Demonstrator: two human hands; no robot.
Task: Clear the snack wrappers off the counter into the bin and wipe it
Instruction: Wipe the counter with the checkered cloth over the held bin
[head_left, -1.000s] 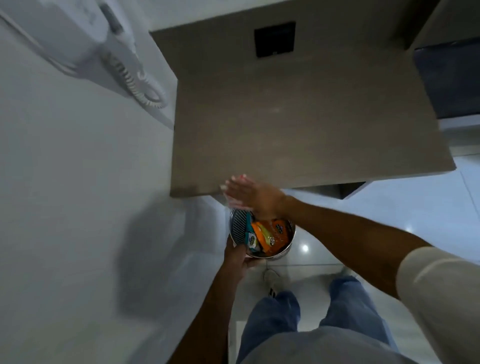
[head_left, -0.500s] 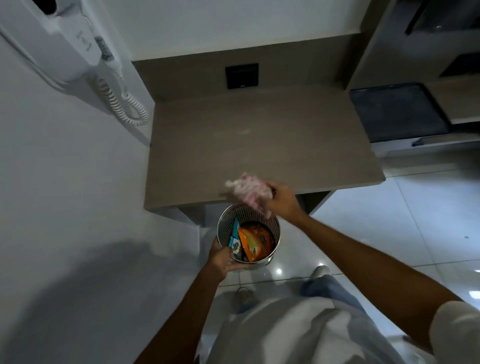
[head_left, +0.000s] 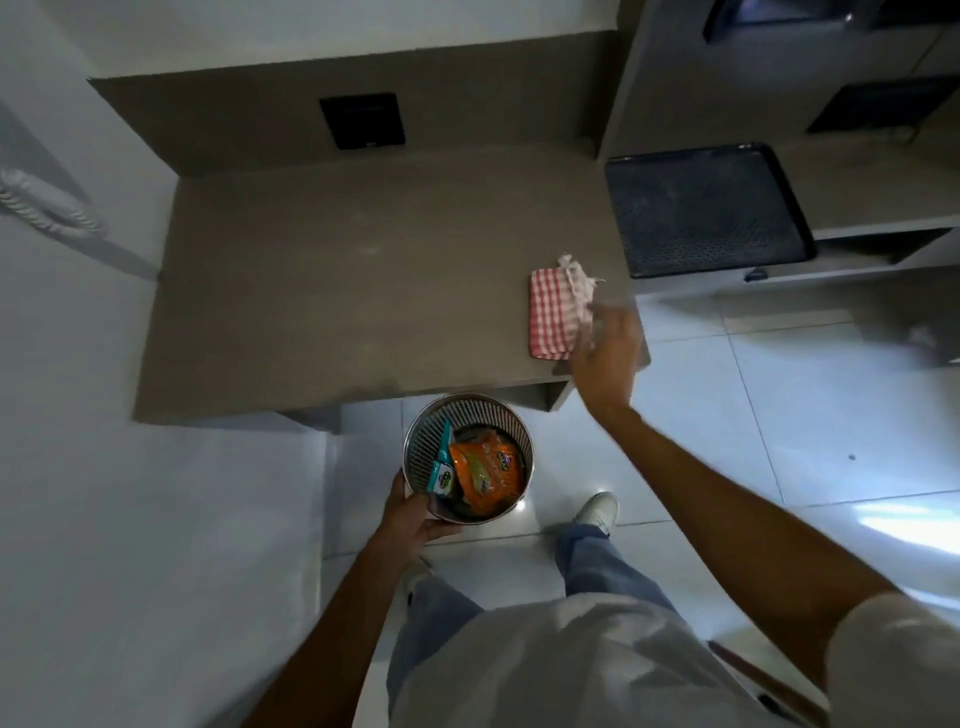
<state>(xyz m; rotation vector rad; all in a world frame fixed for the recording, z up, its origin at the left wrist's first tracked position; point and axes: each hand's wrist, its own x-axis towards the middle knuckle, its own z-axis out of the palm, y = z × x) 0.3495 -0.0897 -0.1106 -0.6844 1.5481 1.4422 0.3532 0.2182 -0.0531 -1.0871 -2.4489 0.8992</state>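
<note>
A round metal mesh bin (head_left: 417, 439) hangs just below the counter's front edge, and my left hand (head_left: 415, 515) grips its near rim. Inside it lie an orange snack wrapper (head_left: 485, 467) and a teal one (head_left: 441, 467). The brown counter (head_left: 337, 291) carries a red-and-white checked cloth (head_left: 551, 318) lying mostly flat at its front right corner. My right hand (head_left: 605, 358) is blurred beside the cloth's right edge, fingers stretched out and apart, with nothing seen held.
A black tray (head_left: 706, 208) sits on a lower shelf right of the counter. A dark socket plate (head_left: 362, 121) is set in the back panel. A coiled white cord (head_left: 41, 208) hangs on the left wall. Glossy white floor tiles (head_left: 779, 415) lie below.
My right hand carried the bunched cloth from above the bin to the counter's right corner, where the cloth now lies. The left hand kept hold of the bin.
</note>
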